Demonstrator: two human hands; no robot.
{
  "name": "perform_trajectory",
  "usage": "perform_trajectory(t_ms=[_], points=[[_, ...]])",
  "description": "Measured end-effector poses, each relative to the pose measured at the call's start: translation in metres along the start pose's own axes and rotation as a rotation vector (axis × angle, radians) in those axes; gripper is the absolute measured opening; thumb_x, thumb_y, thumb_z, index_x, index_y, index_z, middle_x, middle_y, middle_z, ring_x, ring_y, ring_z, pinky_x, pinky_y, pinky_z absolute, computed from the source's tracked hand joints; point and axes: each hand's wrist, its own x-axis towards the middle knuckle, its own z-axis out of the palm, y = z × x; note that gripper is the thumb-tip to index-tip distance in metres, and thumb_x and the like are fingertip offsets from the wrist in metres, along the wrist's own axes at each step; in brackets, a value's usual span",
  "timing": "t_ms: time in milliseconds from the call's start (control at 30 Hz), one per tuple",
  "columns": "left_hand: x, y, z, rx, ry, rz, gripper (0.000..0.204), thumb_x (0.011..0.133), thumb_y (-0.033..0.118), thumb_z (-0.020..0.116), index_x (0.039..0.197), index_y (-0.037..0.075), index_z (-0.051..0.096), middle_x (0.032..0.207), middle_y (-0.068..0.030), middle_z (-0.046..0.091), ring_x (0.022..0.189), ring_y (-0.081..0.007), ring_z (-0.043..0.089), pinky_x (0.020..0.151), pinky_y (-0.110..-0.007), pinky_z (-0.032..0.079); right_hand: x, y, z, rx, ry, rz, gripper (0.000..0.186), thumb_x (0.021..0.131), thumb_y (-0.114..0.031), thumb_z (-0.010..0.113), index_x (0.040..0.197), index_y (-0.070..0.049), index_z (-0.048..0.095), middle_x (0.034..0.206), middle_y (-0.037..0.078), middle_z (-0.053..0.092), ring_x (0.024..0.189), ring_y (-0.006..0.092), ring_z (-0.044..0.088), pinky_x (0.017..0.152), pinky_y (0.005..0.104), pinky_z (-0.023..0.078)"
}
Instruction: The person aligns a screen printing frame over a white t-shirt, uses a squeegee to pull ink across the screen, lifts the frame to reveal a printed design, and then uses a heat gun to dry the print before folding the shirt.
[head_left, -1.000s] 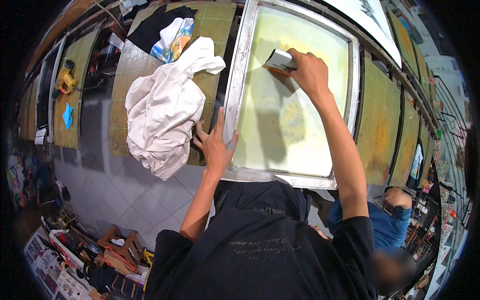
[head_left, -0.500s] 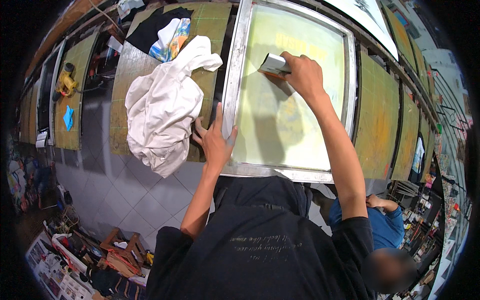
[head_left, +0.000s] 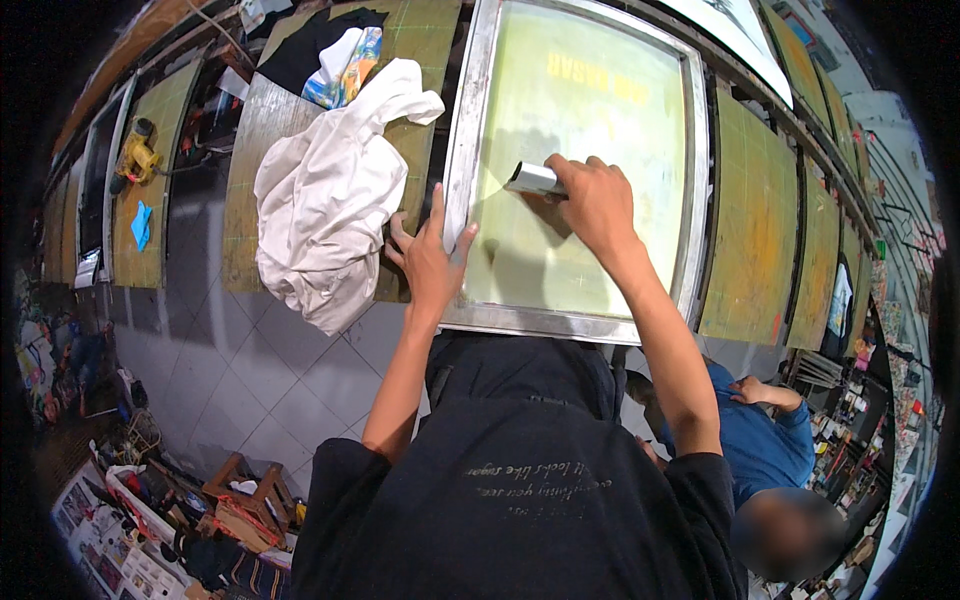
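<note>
My right hand grips a short squeegee with a pale grey holder and orange edge, held on the pale yellow-green mesh of a metal-framed screen. Faint yellow lettering shows in the upper part of the mesh. My left hand has its fingers spread at the frame's left edge, holding nothing, beside a crumpled white cloth. Behind that cloth are black fabric and a colourfully printed piece.
Worn boards line both sides. A yellow power tool and blue rag sit on the left board. A person in blue is at lower right behind me. A wooden stool and clutter occupy the lower-left floor.
My right hand and the squeegee have moved down the mesh towards me, uncovering more yellow lettering. My left hand stays at the frame. The other person's hand has shifted.
</note>
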Motion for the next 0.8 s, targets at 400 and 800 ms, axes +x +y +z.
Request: perform_trajectory(t_ms=[400,800], points=[[0.001,-0.007,0.008,0.029,-0.001,0.0,0.069,0.109,0.045,0.058,0.17,0.024,0.035,0.126,-0.0108,0.077,0.144,-0.0512,0.031,0.114,-0.078,0.013,-0.083,-0.043,-0.009,0.033,-0.014,-0.047,0.032,0.076,-0.002,0.072,0.104,-0.015,0.066,0.082,0.004,0.07,0.085,0.0303,0.065,0.074,0.0445,0.047],[0.001,0.001,0.003,0.043,0.037,0.004,0.073,0.103,0.038,0.066,0.169,0.022,0.04,0.132,-0.0157,0.072,0.14,-0.0524,0.037,0.116,-0.072,0.018,-0.106,-0.053,-0.017,0.084,0.006,-0.038,0.028,0.08,0.001,0.068,0.105,-0.013,0.067,0.082,0.004,0.068,0.085,0.0279,0.065,0.074,0.0421,0.046]])
